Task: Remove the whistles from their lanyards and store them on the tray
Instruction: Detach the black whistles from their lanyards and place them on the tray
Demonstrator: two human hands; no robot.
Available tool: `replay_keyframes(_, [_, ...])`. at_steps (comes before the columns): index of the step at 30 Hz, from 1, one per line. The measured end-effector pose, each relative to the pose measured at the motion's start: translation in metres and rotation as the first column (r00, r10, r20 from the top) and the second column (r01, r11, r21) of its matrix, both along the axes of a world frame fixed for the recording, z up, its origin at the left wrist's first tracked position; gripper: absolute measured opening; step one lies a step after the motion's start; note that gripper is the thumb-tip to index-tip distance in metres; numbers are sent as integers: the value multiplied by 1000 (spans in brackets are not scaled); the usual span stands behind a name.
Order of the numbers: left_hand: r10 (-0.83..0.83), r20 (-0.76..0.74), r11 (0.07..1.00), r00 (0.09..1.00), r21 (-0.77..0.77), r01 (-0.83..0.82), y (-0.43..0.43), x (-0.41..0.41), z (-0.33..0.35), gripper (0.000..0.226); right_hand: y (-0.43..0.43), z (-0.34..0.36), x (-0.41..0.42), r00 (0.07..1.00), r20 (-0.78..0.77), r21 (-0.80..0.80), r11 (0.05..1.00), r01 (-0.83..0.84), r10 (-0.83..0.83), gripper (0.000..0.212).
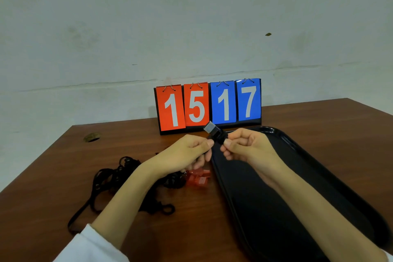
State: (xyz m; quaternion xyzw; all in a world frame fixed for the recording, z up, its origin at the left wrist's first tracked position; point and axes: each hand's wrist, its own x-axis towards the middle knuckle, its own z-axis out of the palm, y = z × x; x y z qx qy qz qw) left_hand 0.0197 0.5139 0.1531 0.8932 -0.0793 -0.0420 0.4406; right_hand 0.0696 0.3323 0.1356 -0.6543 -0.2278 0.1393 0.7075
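Note:
A black whistle (213, 131) is held up between both hands above the near-left rim of the black tray (302, 176). My left hand (187, 153) pinches its lanyard end from the left. My right hand (246, 147) pinches the whistle from the right with curled fingers. The clip between them is hidden by my fingers. A red whistle (198, 177) lies on the table under my left hand, beside a tangle of black lanyards (119, 176). The tray holds nothing I can see.
A flip scoreboard (208, 104) showing 15 and 17 stands at the back of the brown table (63, 166) against the wall. A round cable hole (92, 137) sits at the far left. A loose lanyard clip (168, 209) lies near my left forearm.

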Motion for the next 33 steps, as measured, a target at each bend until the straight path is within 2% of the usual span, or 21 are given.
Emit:
replay_keyframes(3, [20, 14, 982, 1000, 189, -22, -1, 1, -2, 35, 3, -8, 3, 966, 170, -218, 948, 231, -196, 6])
replay_keyframes(6, [5, 41, 957, 999, 289, -17, -2, -1, -2, 31, 5, -14, 3, 908, 383, -436, 834, 338, -168, 9])
replay_keyframes(10, [-35, 100, 950, 994, 312, 2, 1, -2, 1, 31, 7, -16, -1, 891, 451, -594, 763, 256, 53, 11])
replay_keyframes(13, [-56, 115, 963, 992, 270, 23, 6, -1, 4, 32, 7, -11, -4, 899, 371, -646, 760, 71, 231, 13])
replay_keyframes(18, [-66, 80, 981, 995, 186, 50, 11, -2, 6, 33, 6, -5, -9, 903, 187, -506, 826, -248, 386, 10])
replay_keyframes(23, [-66, 3, 998, 998, -24, 66, 14, -3, 7, 40, 3, 2, -10, 901, 114, -306, 878, -368, 418, 8])
replay_keyframes(25, [-59, -32, 991, 998, -126, 54, 15, -5, 6, 43, 2, 3, -9, 922, 83, -213, 910, -355, 379, 8])
replay_keyframes(28, [-33, -38, 981, 999, -194, 25, 12, -4, 4, 35, 1, 3, -7, 961, 49, -74, 961, -268, 272, 8])
replay_keyframes(33, [4, 14, 989, 1000, -145, -1, 4, -2, 0, 34, 4, -2, -4, 999, -20, 83, 995, -48, 50, 9])
